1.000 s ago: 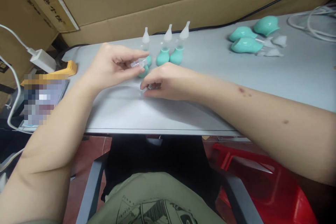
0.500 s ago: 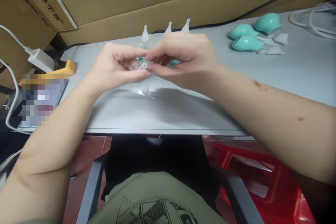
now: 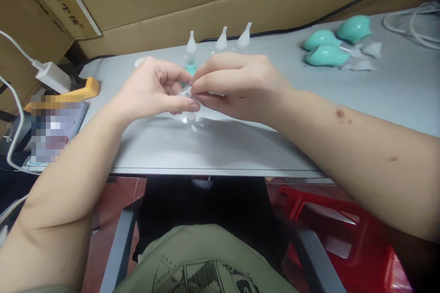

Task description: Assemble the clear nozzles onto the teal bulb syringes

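My left hand [image 3: 147, 87] is closed around a small clear plastic piece [image 3: 185, 91], held between thumb and fingers just above the table. The fingertips of my right hand [image 3: 237, 82] pinch together at the right side of this same piece and cover part of it. Below them, a small whitish round piece [image 3: 191, 116] sits on the table. Just behind my hands stands a clear nozzle with a white pointed tip and a teal base [image 3: 190, 57]. Two more white pointed tips [image 3: 222, 39] rise behind my right hand, their lower parts hidden.
Several teal bulbs [image 3: 326, 56] and whitish soft pieces [image 3: 371, 49] lie at the back right of the grey table [image 3: 220, 146]. A charger [image 3: 54, 78], a yellow power strip [image 3: 91, 89] and a phone-like device [image 3: 74, 119] are at left. A red stool [image 3: 374, 256] stands below right.
My right fingers have closed further over the clear piece, and the right hand has shifted slightly down. The view has moved a little; the teal base behind the hands now shows more.
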Demonstrator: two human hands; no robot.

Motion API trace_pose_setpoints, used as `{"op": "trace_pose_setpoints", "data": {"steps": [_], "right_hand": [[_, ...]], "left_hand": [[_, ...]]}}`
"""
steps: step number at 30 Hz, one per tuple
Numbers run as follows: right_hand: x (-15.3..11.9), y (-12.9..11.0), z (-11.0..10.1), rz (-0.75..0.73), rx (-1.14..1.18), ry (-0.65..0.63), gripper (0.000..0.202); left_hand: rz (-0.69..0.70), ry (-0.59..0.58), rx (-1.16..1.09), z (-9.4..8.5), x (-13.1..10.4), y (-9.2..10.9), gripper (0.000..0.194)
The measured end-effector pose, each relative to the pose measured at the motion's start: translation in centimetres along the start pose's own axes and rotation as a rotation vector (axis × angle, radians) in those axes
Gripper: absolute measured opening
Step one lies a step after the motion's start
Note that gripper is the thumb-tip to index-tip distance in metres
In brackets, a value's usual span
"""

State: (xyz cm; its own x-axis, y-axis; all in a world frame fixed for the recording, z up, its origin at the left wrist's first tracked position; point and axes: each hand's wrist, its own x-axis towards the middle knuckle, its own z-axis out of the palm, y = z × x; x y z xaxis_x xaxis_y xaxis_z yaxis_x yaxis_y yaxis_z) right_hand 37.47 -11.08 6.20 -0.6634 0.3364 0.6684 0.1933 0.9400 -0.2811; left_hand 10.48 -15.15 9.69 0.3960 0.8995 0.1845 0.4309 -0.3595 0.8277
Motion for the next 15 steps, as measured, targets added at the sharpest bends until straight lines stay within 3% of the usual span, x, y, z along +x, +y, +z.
{"op": "trace_pose_setpoints", "data": {"steps": [6, 15], "right_hand": [[0.64, -0.65, -0.71, 0.102, 0.010, 0.053, 0.015], [1.02, -0.66, -0.92, 0.193, 0.057, -0.016, 0.022]], "left_hand": [[-0.025, -0.060, -0.136, -0.08, 0.53, 0.06, 0.053], [-0.047, -0.067, -0.165, 0.52, 0.59, 0.10, 0.049]]}}
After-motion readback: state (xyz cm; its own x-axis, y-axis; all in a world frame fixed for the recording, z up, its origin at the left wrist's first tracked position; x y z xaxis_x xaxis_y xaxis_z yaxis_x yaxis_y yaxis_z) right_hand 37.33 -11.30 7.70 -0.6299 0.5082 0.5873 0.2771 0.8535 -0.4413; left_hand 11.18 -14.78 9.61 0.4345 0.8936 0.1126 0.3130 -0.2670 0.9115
